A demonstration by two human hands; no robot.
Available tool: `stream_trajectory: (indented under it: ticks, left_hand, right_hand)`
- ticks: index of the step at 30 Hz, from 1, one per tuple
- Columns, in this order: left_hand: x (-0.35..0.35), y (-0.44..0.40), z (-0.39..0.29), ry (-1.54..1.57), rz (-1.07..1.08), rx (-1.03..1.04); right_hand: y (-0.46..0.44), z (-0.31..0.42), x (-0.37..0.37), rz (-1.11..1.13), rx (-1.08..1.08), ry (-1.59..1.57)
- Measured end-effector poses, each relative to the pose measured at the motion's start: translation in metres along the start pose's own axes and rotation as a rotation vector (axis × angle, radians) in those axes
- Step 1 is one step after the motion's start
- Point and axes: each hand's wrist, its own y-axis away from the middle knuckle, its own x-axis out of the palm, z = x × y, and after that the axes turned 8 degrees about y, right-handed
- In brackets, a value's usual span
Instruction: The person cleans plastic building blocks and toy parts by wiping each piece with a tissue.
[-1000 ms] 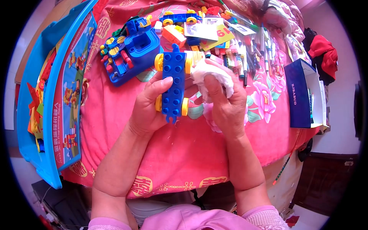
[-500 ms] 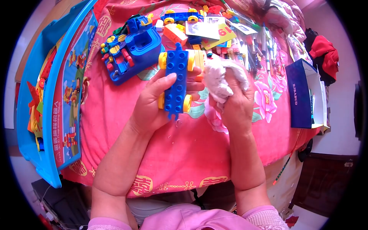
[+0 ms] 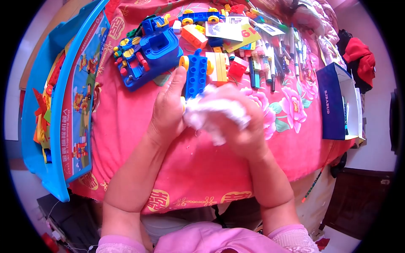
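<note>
My left hand (image 3: 168,103) is closed around a blue toy car base (image 3: 195,71) with studs on top and yellow wheels, held above the red cloth. A crumpled white cloth (image 3: 215,110) is bunched in my right hand (image 3: 247,122), which is smeared by motion. The cloth lies against the near end of the car base and covers its lower part. Just beyond the base are a cream-and-orange block (image 3: 217,67) and a red block (image 3: 238,66). Left of them stands a large blue toy piece (image 3: 156,48) with coloured knobs.
A light-blue bin (image 3: 63,126) of toy parts stands at the left edge. Markers (image 3: 274,63), cards (image 3: 223,31), an orange block (image 3: 194,37) and another wheeled base (image 3: 200,17) lie at the back. A dark blue box (image 3: 333,101) sits at the right on the red tablecloth (image 3: 211,168).
My right hand has moved left and brought the white cloth onto the near end of the car base. The red block, hidden before, now shows.
</note>
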Motion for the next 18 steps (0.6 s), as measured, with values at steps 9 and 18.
stream_trajectory:
  ticks: [9, 18]
  left_hand:
    - [0.0, 0.0, 0.0, -0.105, 0.061, 0.054]
    - [-0.006, -0.004, -0.005, -0.185, 0.022, 0.212]
  right_hand:
    - [-0.008, -0.008, -0.019, -0.191, 0.525, -0.964]
    - [-0.005, -0.014, -0.018, -0.113, 0.538, -0.833]
